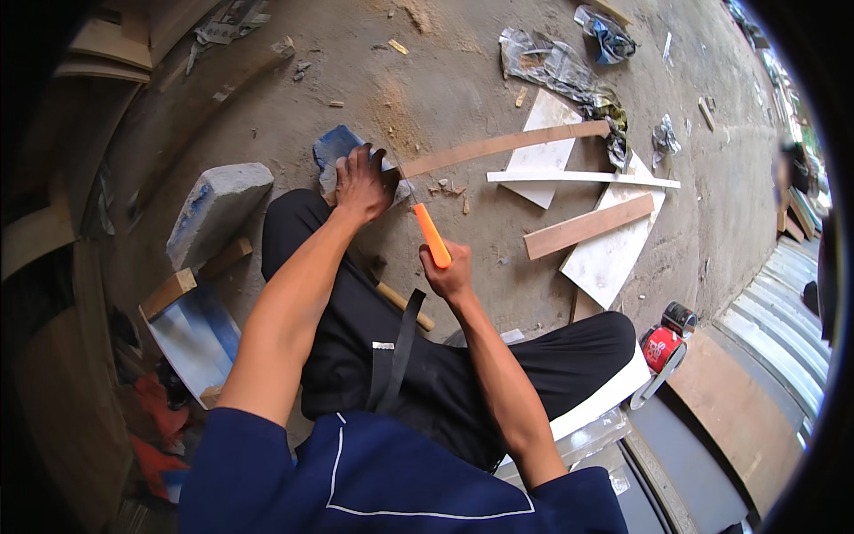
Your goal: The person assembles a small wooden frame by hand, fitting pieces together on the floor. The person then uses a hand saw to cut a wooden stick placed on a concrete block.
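Note:
My right hand (451,270) is closed round the orange handle (431,233) of a handsaw, its thin blade seen nearly edge-on and pointing away from me. The blade meets a long brown wooden strip (507,147) near its left end. Over that end lies my left hand (360,185), fingers bent, gripping it on a blue-stained concrete block (338,142); the palm side is hidden. To the right, the strip reaches across white boards (544,147). A tool with a wooden handle (405,305) lies by my legs.
Another concrete block (218,209) stands on the left, near a blue-and-white board piece (196,329). A shorter brown strip (587,227) and a white strip (583,178) rest on the right-hand boards. Crumpled plastic (551,67) lies farther off. Red-and-black cans (663,347) stand by my right knee.

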Demonstrator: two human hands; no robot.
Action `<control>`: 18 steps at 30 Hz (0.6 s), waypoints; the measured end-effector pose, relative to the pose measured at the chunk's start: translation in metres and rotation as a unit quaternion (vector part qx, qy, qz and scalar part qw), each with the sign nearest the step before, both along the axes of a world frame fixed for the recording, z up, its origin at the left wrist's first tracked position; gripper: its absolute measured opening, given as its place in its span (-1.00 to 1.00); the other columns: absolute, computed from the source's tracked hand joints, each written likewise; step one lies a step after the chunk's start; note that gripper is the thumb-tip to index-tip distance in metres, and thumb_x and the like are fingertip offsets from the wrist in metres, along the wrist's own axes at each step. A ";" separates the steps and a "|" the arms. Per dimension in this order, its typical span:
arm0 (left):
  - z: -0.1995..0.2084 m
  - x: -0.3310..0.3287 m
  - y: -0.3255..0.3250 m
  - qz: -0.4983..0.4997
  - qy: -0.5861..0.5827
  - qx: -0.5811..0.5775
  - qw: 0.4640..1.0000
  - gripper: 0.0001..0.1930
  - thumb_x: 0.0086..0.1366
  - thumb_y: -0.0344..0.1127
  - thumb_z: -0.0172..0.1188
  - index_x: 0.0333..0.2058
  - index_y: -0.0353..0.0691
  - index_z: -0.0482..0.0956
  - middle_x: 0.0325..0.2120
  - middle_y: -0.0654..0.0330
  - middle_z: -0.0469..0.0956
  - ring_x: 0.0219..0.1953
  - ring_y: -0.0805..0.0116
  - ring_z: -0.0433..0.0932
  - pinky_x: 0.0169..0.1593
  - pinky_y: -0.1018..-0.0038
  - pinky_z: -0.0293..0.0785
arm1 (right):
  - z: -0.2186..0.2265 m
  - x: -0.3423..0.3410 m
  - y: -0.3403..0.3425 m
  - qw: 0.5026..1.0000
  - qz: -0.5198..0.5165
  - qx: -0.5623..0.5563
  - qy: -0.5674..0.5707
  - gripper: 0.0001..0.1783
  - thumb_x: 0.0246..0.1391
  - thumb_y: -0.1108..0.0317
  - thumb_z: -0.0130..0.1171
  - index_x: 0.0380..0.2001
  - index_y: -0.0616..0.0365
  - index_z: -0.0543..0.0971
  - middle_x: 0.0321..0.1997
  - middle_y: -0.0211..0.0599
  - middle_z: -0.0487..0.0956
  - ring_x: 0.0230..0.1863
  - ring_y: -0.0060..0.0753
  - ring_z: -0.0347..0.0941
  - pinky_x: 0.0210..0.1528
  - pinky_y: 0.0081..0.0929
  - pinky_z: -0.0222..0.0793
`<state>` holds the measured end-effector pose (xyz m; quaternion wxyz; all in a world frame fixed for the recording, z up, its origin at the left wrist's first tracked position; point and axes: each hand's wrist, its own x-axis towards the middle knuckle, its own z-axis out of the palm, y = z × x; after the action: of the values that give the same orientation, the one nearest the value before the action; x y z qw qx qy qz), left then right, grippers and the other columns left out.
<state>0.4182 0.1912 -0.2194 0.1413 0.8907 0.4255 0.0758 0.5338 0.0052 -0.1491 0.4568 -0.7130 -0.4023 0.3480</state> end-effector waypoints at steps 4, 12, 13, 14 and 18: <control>-0.016 0.007 0.020 0.127 -0.018 -0.047 0.991 -0.50 0.29 -0.10 0.03 0.13 -0.23 0.31 0.22 -0.01 0.15 0.36 0.08 -0.06 0.35 0.00 -0.30 | -0.008 0.002 0.001 1.000 -0.006 0.019 -0.021 -0.92 -0.12 0.44 0.20 -0.57 0.23 0.54 -0.66 -0.07 0.47 -0.63 -0.10 0.48 -0.51 -0.39 0.36; -0.037 0.028 0.013 0.227 -0.067 0.084 0.968 -0.62 0.21 -0.17 0.08 -0.02 -0.17 0.37 0.15 0.09 0.23 0.32 0.14 0.05 0.36 0.06 -0.23 | -0.021 -0.002 -0.006 0.999 0.016 -0.010 -0.031 -0.95 -0.13 0.46 0.20 -0.58 0.19 0.55 -0.68 -0.13 0.46 -0.64 -0.17 0.48 -0.51 -0.39 0.35; -0.037 0.028 0.013 0.230 -0.062 0.080 0.968 -0.64 0.21 -0.18 0.07 -0.04 -0.15 0.39 0.12 0.11 0.25 0.31 0.17 0.07 0.35 0.07 -0.20 | -0.021 -0.002 -0.006 0.999 0.020 -0.009 -0.031 -0.95 -0.13 0.46 0.20 -0.58 0.19 0.55 -0.68 -0.13 0.46 -0.64 -0.17 0.48 -0.51 -0.39 0.36; -0.037 0.029 0.012 0.232 -0.058 0.076 0.968 -0.67 0.21 -0.18 0.07 -0.07 -0.13 0.41 0.10 0.14 0.27 0.29 0.19 0.10 0.34 0.08 -0.17 | -0.022 -0.002 -0.007 0.999 0.023 -0.008 -0.031 -0.95 -0.14 0.46 0.21 -0.58 0.19 0.55 -0.68 -0.14 0.46 -0.64 -0.16 0.48 -0.51 -0.40 0.36; -0.035 0.029 0.012 0.262 -0.091 0.088 0.957 -0.75 0.19 -0.19 0.05 -0.17 -0.10 0.48 -0.01 0.18 0.38 0.20 0.28 0.22 0.27 0.14 -0.04 | -0.015 -0.002 -0.003 0.999 0.020 -0.038 -0.012 -0.95 -0.17 0.46 0.23 -0.56 0.17 0.55 -0.65 -0.14 0.48 -0.60 -0.13 0.49 -0.48 -0.39 0.38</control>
<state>0.4469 0.2033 -0.2547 0.0754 0.7462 0.6209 0.2281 0.5315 0.0018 -0.1639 0.4176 -0.7260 -0.4083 0.3631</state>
